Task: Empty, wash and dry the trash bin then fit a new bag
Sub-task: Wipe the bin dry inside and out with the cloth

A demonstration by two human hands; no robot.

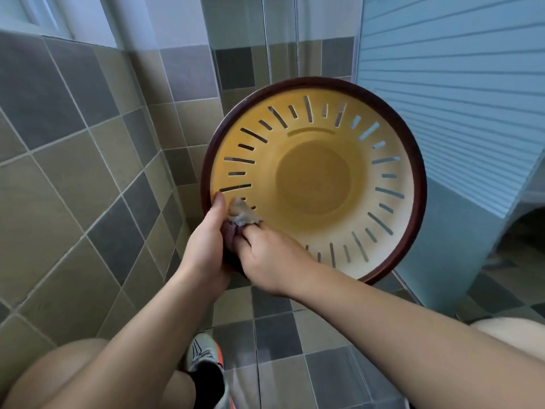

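Note:
A round yellow trash bin (312, 178) with slotted walls and a dark brown rim is held up, its open mouth facing me. My left hand (206, 246) grips the rim at the lower left, thumb lying on the inside edge. My right hand (265, 258) pinches a small crumpled grey cloth (242, 214) against the inner wall right beside the left thumb. The bin's inside looks empty.
Grey and beige tiled wall (73, 157) stands close on the left. A glass shower partition (265, 39) is behind the bin, a pale blue slatted cabinet (457, 98) on the right. Tiled floor (280, 335) lies below, with my knees and a sneaker (203, 354).

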